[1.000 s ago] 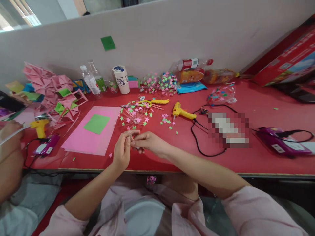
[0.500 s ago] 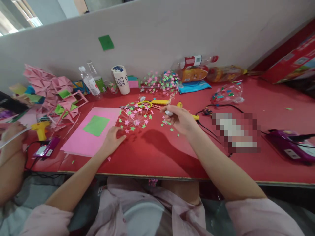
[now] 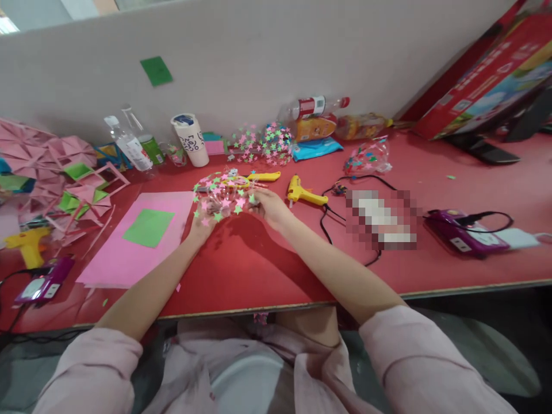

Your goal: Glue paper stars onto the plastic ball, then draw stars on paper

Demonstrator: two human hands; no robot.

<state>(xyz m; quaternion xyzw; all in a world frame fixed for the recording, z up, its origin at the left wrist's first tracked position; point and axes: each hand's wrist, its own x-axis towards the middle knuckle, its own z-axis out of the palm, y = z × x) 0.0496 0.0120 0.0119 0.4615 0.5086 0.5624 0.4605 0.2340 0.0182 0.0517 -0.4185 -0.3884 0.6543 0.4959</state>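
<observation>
A rounded clear plastic piece dotted with pink and green paper stars (image 3: 224, 198) is between my hands, just over the red table. My left hand (image 3: 202, 224) is closed around its left and near side, with the fingers partly hidden behind the stars. At its right edge, the bent fingers of my right hand (image 3: 269, 207) are closed on the rim. Whether a small white thing is still between those fingers is hidden. A yellow cutter knife (image 3: 265, 176) lies just behind the piece. Right of my right hand rests a yellow glue gun (image 3: 304, 192).
Pink paper (image 3: 129, 267) with a green square (image 3: 149, 228) lies at left, near pink folded-paper shapes (image 3: 47, 152). Bottles, a white cup (image 3: 190, 141) and another star-covered piece (image 3: 276, 144) line the wall. Black cords and a purple power strip (image 3: 466, 233) are at right.
My right hand has moved left and down to the star-covered piece. My left hand has moved up and closed around it. The view has turned to the right.
</observation>
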